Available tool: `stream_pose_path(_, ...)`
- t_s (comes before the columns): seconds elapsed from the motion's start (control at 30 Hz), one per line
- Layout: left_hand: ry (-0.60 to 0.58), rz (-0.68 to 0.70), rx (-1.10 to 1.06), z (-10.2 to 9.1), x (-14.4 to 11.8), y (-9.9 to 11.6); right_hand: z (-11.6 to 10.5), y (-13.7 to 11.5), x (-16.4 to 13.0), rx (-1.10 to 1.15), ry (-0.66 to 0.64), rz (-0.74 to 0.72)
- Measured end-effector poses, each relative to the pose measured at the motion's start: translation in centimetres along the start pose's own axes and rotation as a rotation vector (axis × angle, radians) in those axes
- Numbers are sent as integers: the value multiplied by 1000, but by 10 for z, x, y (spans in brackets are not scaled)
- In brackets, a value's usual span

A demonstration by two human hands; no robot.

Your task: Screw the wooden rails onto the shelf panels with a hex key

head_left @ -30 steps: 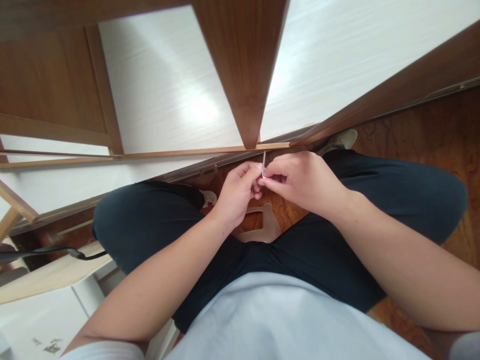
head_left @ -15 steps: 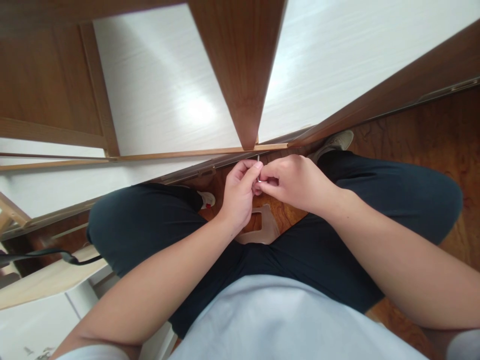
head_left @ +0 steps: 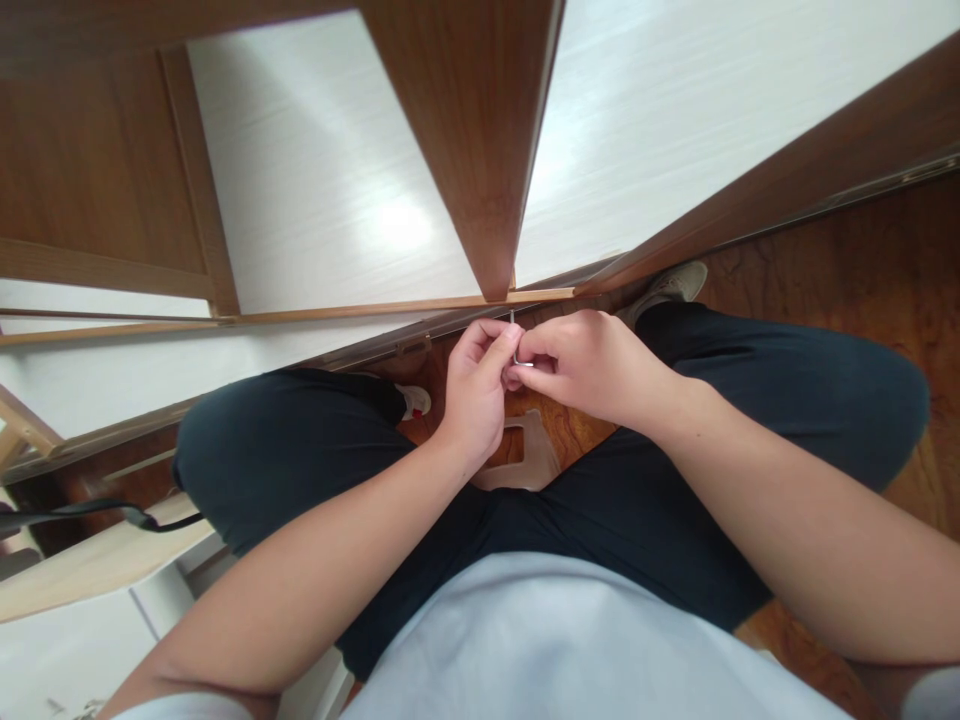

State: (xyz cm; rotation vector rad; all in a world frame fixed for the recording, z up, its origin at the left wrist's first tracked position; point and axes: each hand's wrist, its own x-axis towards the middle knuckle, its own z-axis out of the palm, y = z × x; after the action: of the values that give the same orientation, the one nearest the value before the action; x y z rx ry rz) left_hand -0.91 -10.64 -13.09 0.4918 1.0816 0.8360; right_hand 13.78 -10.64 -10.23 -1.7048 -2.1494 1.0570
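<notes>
Between my hands is a thin, L-shaped metal hex key (head_left: 523,364). Its long arm runs upright and its tip points at the wooden strip (head_left: 544,296); whether the two touch I cannot tell. My left hand (head_left: 478,385) is closed, thumb and fingers pinching the long arm. Against it sits my right hand (head_left: 600,365), also closed, with thumb and fingertips on the short bent arm. Just above my hands, a brown wooden panel (head_left: 491,180) comes down to a narrow end at the strip. The middle of the key is hidden by my fingers.
White boards (head_left: 322,170) lie behind the brown panel, and another brown panel (head_left: 787,170) slants off to the right. Below my hands a beige stool (head_left: 536,450) shows between my legs. A black strap (head_left: 112,510) hangs over a pale board at the left.
The hex key's bent arm has turned and now shows more plainly, pointing right between my right fingers. Both hands keep their grip and have barely moved.
</notes>
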Motion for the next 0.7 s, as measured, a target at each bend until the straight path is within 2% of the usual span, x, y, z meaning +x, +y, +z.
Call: stream_pose_path(0.7, 5, 16, 10, 1, 1, 1, -3, -2, 1, -9, 6, -27)
